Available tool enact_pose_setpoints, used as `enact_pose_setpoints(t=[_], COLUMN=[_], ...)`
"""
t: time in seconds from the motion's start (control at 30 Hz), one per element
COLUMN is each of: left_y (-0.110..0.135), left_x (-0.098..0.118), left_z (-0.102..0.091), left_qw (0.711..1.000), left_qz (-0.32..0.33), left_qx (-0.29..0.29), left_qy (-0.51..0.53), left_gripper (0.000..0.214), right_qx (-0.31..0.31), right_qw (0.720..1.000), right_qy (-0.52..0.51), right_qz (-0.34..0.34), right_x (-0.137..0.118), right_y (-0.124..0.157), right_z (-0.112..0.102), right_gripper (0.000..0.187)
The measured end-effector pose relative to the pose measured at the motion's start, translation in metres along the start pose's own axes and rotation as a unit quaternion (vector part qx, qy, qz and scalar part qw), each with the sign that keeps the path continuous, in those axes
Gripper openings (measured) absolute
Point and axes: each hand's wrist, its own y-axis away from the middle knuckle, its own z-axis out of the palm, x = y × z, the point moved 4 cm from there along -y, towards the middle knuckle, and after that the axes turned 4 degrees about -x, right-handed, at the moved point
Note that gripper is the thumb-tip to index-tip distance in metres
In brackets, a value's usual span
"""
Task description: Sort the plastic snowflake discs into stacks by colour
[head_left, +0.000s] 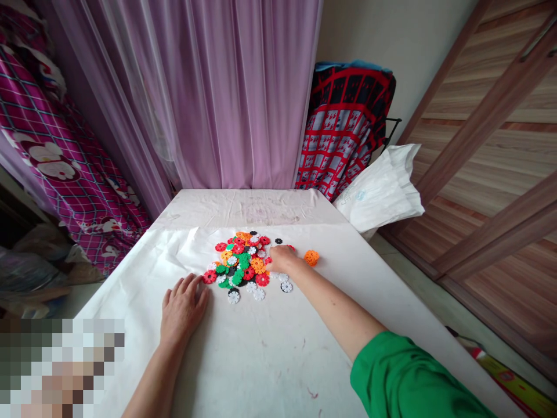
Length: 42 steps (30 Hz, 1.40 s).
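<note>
A heap of plastic snowflake discs (pixel 243 260) in red, green, orange, white and black lies on the white-covered table. My left hand (pixel 185 305) rests palm down at the heap's near left, fingers spread, with its fingertips close to a red disc (pixel 209 277). At the heap's right edge is my right hand (pixel 282 259), its fingers curled down among the discs. Whatever those fingers hold is hidden. To the right of that hand sits an orange cluster of discs (pixel 311 258). A white disc (pixel 286 287) lies just below the right hand, and a black disc (pixel 278 241) lies behind it.
The table (pixel 261 360) has a creased cloth cover. A white plastic bag (pixel 383 188) hangs past its right far edge. Purple curtains (pixel 243 98) stand behind, with a red checked cloth (pixel 339 128) beside them. Wooden wardrobe doors (pixel 491 162) rise on the right.
</note>
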Motion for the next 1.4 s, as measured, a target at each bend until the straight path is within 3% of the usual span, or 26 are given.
enact_pose_setpoints(t=[0.27,0.67,0.83,1.03,1.4], left_y=[0.001,0.001,0.001,0.001,0.001], left_x=[0.001,0.002,0.001,0.001,0.001], left_z=[-0.002,-0.003,-0.002,-0.002,-0.003], left_qw=[1.000,1.000,1.000,1.000,1.000], left_qz=[0.002,0.000,0.001,0.002,0.002], left_qx=[0.000,-0.001,-0.005,0.001,-0.001], left_qy=[0.004,0.009,0.010,0.010,0.005], left_gripper=[0.047,0.046,0.047,0.047,0.047], right_qx=[0.048,0.050,0.076,0.071,0.032], right_qw=[0.999,0.998,0.997,0.996,0.998], right_qy=[-0.004,-0.011,-0.023,-0.026,-0.023], right_qz=[-0.019,-0.047,-0.011,0.056,0.055], right_x=[-0.017,-0.015,0.020,0.078,0.083], right_y=[0.015,0.019,0.014,0.003,-0.008], right_z=[0.012,0.012,-0.007,-0.025,-0.013], right_gripper=[0.041,0.045,0.036,0.043,0.043])
